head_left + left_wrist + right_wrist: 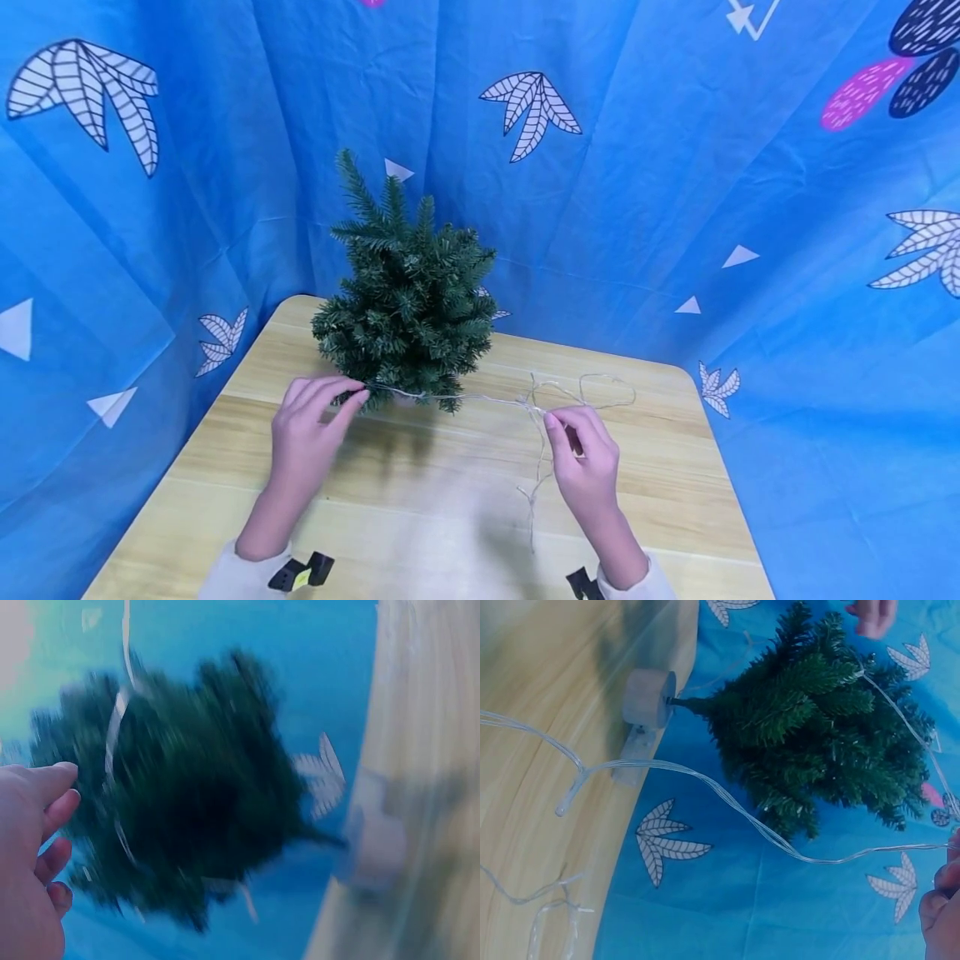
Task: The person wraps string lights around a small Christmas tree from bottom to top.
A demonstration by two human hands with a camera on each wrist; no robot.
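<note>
A small artificial Christmas tree [408,292] stands at the back left of the table. Clear string lights [641,763] run across its front to my right hand [588,458], whose thumb and fingertips pinch the wire. My left hand [307,425] is at the tree's left side, fingertips close by the wire's far stretch. In the left wrist view, blurred, its fingers [60,810] are loosely bent beside the green branches, with the wire apart from them. The tree's pale round base [645,697] shows in the right wrist view; branches hide the back of the tree.
Loose strands of the lights trail over the light wooden table [660,492] to the right and hang in front of my right hand. A blue patterned curtain [615,208] closes in the back and both sides.
</note>
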